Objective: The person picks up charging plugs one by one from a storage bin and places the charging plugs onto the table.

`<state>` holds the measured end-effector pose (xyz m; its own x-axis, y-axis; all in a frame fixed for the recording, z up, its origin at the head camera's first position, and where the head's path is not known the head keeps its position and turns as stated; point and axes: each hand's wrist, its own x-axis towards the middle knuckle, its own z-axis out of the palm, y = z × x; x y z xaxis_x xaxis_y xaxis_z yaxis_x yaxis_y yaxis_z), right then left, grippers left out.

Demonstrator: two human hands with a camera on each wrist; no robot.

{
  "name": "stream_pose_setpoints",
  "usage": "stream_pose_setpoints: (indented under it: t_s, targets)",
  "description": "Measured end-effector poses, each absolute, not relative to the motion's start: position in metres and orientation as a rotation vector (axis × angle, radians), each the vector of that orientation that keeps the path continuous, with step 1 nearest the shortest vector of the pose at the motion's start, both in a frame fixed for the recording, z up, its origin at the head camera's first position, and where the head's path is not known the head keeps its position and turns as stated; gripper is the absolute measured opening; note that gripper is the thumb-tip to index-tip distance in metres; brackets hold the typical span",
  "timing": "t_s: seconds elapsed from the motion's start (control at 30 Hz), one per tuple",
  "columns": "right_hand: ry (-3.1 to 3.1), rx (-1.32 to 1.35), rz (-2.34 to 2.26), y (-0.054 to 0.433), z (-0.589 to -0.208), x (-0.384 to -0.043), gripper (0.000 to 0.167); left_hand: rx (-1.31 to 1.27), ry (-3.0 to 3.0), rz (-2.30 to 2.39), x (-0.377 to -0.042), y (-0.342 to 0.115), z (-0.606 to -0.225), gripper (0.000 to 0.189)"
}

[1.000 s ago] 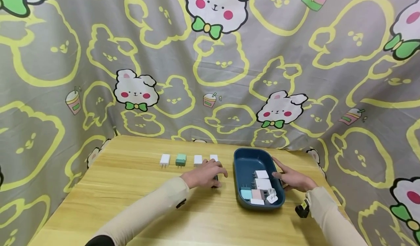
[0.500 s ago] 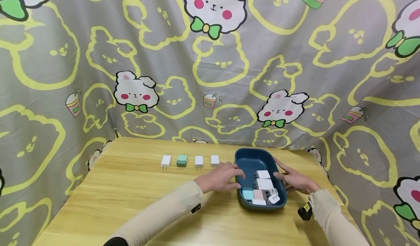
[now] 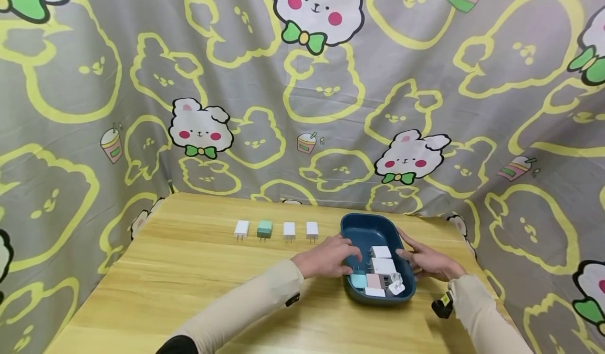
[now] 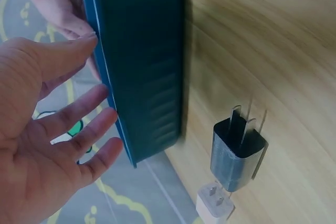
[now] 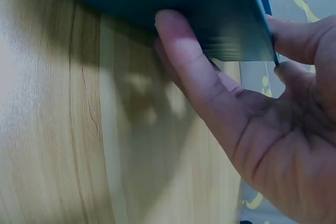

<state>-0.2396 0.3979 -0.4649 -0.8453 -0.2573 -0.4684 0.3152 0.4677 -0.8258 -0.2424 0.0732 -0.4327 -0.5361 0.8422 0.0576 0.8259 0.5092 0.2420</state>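
Note:
My left hand (image 3: 328, 257) is at the left rim of a dark blue plastic bin (image 3: 361, 234), its fingers spread and reaching over the edge. In the left wrist view the fingertips lie right at the rim, with nothing between them and the thumb. My right hand (image 3: 427, 259) holds the bin's right side, thumb over the rim and fingers against the outer wall. Inside the bin are several wall chargers: white (image 3: 383, 266), light blue (image 3: 357, 281) and pink (image 3: 375, 281). A dark charger (image 4: 239, 153) lies on the table beside the bin, hidden by my left hand in the head view.
Along the wooden table (image 3: 189, 270) left of the bin runs a row of chargers: a white one (image 3: 241, 229), a green one (image 3: 264, 229) and two more white ones (image 3: 289, 230). A patterned curtain (image 3: 264, 81) encloses the back and sides.
My left hand has moved right, from over the dark charger to the bin's left rim, uncovering the nearest white charger in the row. My right hand has stayed on the bin.

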Motion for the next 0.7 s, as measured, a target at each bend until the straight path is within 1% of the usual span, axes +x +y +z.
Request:
stream_pose_setpoints:
  t_s: [0.4,0.7]
  targets:
    - [2.191,0.104,-1.401,0.394,-0.465,-0.238,0.083,1.452,2.666,0.334,-0.241,0.077,-0.432,0.032]
    - [2.196,0.083,-1.419,0.397,-0.466,-0.238,0.082,1.477,2.663,0.255,-0.238,0.087,-0.436,0.031]
